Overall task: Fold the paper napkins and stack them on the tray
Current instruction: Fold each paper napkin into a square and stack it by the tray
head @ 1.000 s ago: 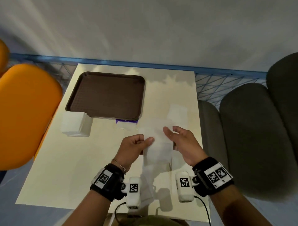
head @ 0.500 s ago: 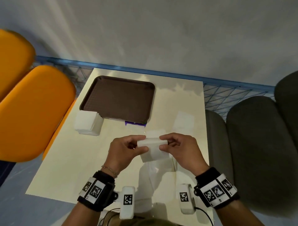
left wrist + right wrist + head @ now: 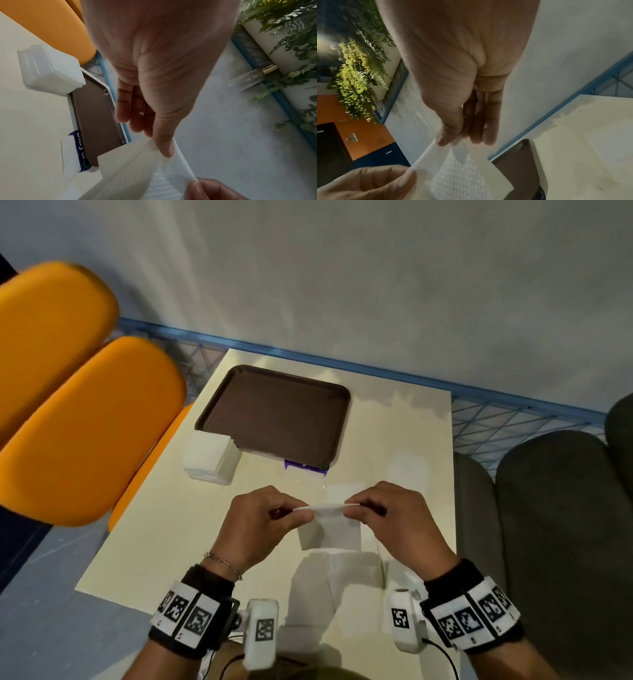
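Pinching a folded napkin [image 3: 329, 529] by its top edge, left hand [image 3: 253, 529] and right hand [image 3: 400, 525] fingers.

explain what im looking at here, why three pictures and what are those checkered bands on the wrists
No machine here: a person is folding paper napkins with bare hands. The checkered bands hold small cameras. One picture comes from a camera on the head, looking down; the other two come from the wrists, looking along each hand.

The left hand and right hand each pinch one end of a white napkin, held up above the cream table. On the table lie a brown tray with nothing on it yet, a stack of napkins at its near left corner, and a single napkin to the right. A purple-edged wrapper pokes out by the tray.
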